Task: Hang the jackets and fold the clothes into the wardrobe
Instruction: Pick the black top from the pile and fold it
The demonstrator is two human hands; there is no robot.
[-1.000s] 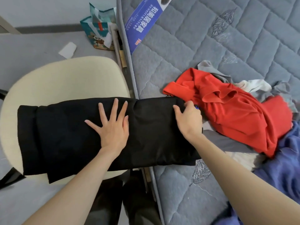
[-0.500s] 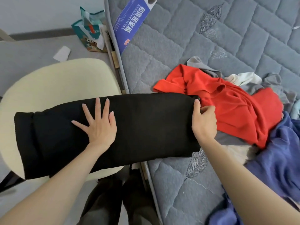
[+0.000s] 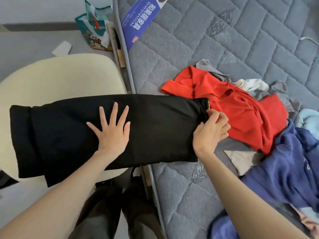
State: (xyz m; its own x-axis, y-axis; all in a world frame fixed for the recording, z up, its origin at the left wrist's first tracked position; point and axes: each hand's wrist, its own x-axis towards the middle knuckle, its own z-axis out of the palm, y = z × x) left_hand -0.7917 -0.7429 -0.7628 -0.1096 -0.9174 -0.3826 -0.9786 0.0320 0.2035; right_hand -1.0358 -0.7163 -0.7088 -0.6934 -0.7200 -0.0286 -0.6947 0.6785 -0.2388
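Observation:
A black garment (image 3: 155, 128), folded into a long band, lies across a cream chair seat (image 3: 57, 80) and the edge of a grey quilted mattress (image 3: 215, 40). My left hand (image 3: 112, 133) presses flat on its middle with fingers spread. My right hand (image 3: 210, 131) pinches the garment's right end, fingers curled at the bunched edge. Just right of that end lies a crumpled red shirt (image 3: 241, 111), part of a heap with a blue garment (image 3: 290, 169) and grey and white pieces (image 3: 255, 85).
A blue printed label (image 3: 139, 23) lies on the mattress's upper left edge. On the grey floor beyond the chair stand a teal paper bag (image 3: 95, 30) and a white scrap (image 3: 62, 48). My dark-trousered legs (image 3: 120, 209) are below, between chair and bed frame.
My right hand has shifted from gripping the garment's right edge from the side to pinching the bunched end with its fingertips. My left hand stays flat on the middle.

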